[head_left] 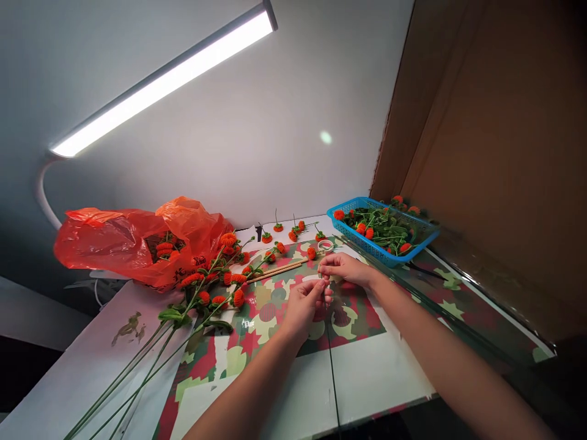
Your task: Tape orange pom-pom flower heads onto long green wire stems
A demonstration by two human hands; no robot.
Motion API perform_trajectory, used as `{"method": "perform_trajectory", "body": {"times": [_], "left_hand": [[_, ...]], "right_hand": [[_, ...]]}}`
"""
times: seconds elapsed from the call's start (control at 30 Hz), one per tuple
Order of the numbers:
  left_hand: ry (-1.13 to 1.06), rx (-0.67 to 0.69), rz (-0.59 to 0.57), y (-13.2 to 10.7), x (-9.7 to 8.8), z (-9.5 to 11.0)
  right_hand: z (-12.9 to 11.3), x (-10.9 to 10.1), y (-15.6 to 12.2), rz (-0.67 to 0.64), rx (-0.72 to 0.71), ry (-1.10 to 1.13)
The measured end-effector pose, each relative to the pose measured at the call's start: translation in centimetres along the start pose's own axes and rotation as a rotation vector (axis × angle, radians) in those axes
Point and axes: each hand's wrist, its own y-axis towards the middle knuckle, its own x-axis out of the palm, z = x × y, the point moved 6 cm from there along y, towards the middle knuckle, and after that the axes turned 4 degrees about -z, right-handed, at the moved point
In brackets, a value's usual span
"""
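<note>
Over the middle of the table, my left hand (305, 304) is closed in a pinch around a thin dark green stem (333, 379), which hangs down past the table's front edge. My right hand (343, 269) meets it from the other side, thumb and fingertips pressed together at the stem's upper end. What lies between the right fingertips is too small to make out. Just beyond the right hand is a small white ring-shaped roll (325, 245). An orange-red flower head (312, 253) lies beside that roll, near two thin tan sticks (279, 269).
Long-stemmed orange flowers (202, 297) lie on the left, before a red plastic bag (132, 241) with more flowers. A blue basket (389, 260) of leafy flowers stands at the right, with long green stems (413, 299) beside it. A lit lamp (165, 79) hangs above.
</note>
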Motion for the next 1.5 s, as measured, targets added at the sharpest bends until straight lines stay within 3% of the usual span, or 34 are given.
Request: {"method": "perform_trajectory", "body": {"times": [0.13, 0.33, 0.67, 0.9, 1.23, 1.37, 1.5], "left_hand": [[-0.039, -0.021, -0.045, -0.1, 0.5, 0.1], [0.314, -0.043, 0.116, -0.6, -0.6, 0.8], [-0.192, -0.061, 0.030, 0.0, 0.8, 0.2], [0.222, -0.133, 0.059, -0.4, -0.1, 0.2], [-0.055, -0.128, -0.079, 0.7, -0.1, -0.1], [0.075, -0.109, -0.081, 0.5, -0.1, 0.3], [0.289, -0.056, 0.008, 0.4, -0.4, 1.4]], "right_hand": [[0.0, -0.1, -0.2, -0.004, 0.006, 0.002], [-0.2, -0.3, 0.0, 0.064, -0.014, -0.092], [-0.3, -0.5, 0.0, 0.041, -0.087, 0.014], [-0.2, -0.7, 0.1, 0.082, -0.061, -0.135], [-0.8, -0.2, -0.4, -0.028, -0.109, -0.008], [-0.1, -0.8, 0.0, 0.012, -0.114, -0.030], [0.6, -1.3, 0.5, 0.092, -0.104, -0.071]]}}
